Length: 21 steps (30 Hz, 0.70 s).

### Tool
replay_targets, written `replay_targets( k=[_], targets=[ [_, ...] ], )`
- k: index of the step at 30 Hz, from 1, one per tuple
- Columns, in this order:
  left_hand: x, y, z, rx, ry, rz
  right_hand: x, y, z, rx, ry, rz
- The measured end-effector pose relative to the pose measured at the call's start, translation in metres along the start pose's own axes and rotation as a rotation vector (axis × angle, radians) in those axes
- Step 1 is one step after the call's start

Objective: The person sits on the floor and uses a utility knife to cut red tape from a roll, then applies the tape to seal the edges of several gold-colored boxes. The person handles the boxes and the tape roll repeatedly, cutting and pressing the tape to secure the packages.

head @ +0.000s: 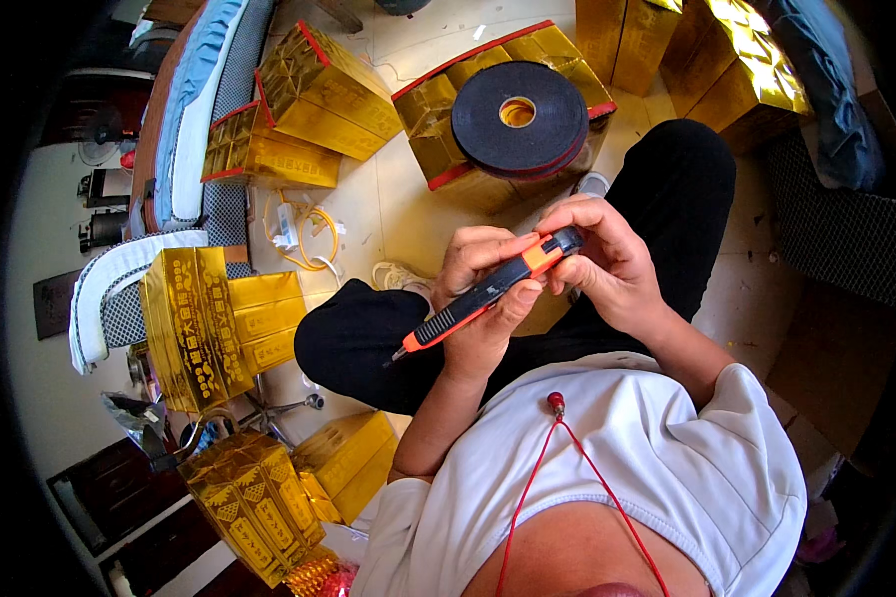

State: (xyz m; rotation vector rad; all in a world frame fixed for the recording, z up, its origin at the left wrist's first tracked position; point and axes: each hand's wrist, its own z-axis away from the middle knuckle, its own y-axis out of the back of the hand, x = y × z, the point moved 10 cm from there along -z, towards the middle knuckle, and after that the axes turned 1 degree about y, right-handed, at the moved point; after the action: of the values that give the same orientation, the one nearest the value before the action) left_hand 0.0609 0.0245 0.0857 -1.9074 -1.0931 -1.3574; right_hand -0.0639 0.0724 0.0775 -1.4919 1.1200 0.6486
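Observation:
A black-and-orange snap-off utility knife (pixel 472 292) lies slantwise across both hands above my lap. My left hand (pixel 472 317) grips its body between thumb and fingers. At the knife's other end, my right hand (pixel 605 257) pinches around the black end piece, thumb below and fingers above. A short bit of the metal tip shows at the lower left end. Beyond my hands, a large flat roll of black tape (pixel 485 123) with a yellow-lined core rests on a gold foil box (pixel 429 112) with red edging.
More gold boxes (pixel 336 97) stand on the tiled floor (pixel 358 201) ahead. A coiled yellow cable (pixel 334 231) lies left, near a padded seat (pixel 194 134). Gold stacks (pixel 194 328) rise beside my left knee (pixel 366 336). Tall gold boxes (pixel 724 67) stand at upper right.

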Motion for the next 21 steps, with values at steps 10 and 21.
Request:
replay_targets(
  k=[10, 21],
  targets=[
    [-0.010, -0.011, 0.002, 0.056, 0.203, 0.292, 0.001, 0.007, 0.009, 0.096, 0.032, 0.315],
    [-0.035, -0.003, 0.002, 0.171, 0.337, 0.323, 0.026, 0.011, -0.005, 0.087, -0.123, 0.147]
  ],
)
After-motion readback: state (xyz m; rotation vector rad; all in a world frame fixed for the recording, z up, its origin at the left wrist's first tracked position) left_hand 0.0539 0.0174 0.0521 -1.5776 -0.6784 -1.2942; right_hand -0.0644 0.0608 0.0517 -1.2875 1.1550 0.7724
